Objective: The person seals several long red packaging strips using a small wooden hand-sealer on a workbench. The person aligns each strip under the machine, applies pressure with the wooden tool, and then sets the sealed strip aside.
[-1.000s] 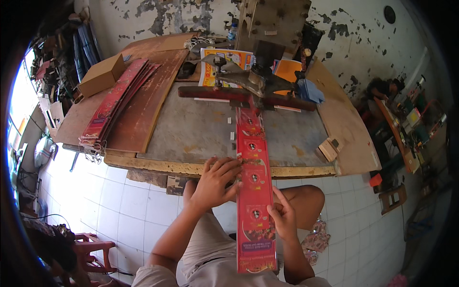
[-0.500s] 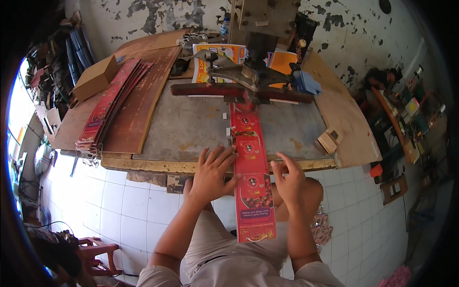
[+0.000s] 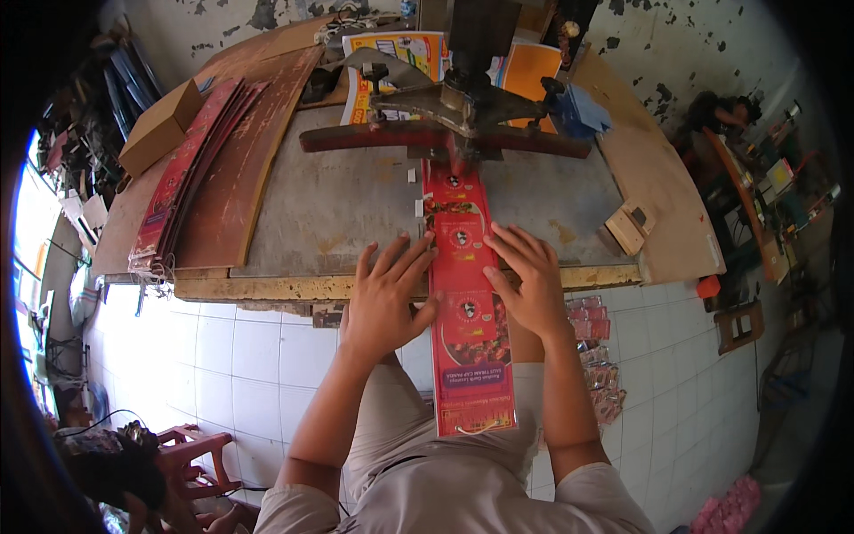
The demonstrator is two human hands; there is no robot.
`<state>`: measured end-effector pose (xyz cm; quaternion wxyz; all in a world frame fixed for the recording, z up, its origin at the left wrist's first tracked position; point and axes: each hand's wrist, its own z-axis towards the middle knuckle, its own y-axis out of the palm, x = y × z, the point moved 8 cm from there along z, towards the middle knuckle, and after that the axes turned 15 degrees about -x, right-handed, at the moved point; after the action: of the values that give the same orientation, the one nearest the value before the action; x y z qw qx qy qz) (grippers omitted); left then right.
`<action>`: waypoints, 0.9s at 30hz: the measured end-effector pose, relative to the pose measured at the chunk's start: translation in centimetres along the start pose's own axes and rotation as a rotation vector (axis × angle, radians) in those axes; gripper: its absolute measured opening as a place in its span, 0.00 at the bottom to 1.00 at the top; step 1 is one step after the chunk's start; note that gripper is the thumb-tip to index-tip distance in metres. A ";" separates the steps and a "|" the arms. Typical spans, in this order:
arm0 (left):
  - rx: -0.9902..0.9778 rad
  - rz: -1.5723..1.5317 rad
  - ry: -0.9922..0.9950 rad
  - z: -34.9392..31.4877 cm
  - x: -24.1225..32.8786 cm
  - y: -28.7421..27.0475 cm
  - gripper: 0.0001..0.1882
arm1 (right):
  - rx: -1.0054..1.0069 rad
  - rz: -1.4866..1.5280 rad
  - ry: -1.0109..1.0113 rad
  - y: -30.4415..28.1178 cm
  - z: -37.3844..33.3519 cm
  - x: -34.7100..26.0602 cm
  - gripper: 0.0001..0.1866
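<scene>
A long red printed cardboard strip [image 3: 473,360] lies lengthwise in front of me, its near end with a white cord overhanging the table edge above my lap. The far end reaches under the red crossbar [image 3: 374,137] of a heavy metal press [image 3: 455,102]. My left hand [image 3: 384,307] rests open, fingers spread, along the strip's left edge. On the opposite edge lies my right hand [image 3: 534,283], fingers stretched forward and thumb near the strip. Neither hand grips anything. Two small white blocks [image 3: 419,208] sit left of the strip on the grey metal tabletop [image 3: 329,196].
On the left board lie a stack of similar red strips [image 3: 182,182] and a brown cardboard box [image 3: 160,127]. A small wooden block [image 3: 628,228] sits at the right. Colourful printed sheets [image 3: 528,76] lie behind the press. A red stool [image 3: 197,458] stands lower left; another person [image 3: 721,114] sits far right.
My right hand has moved forward and inward from a raised pose to the strip's right edge. My left hand stays by the left edge. The whole view has tilted slightly downward.
</scene>
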<state>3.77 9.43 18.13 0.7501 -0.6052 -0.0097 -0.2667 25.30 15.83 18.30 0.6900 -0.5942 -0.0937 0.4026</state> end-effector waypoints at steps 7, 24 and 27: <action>-0.016 0.028 -0.008 0.4 -0.1 -0.1 0.33 | 0.003 -0.021 0.034 0.5 0.5 0.4 0.25; -0.015 0.026 -0.028 0.6 -0.2 0.2 0.32 | -0.018 -0.041 0.071 0.6 0.7 0.5 0.25; -0.004 0.025 -0.036 0.5 -0.3 0.2 0.33 | -0.016 -0.035 0.069 0.7 0.6 0.5 0.25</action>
<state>3.79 10.01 17.97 0.7518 -0.6114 -0.0150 -0.2464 24.97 16.63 17.69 0.6951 -0.6113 -0.0836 0.3690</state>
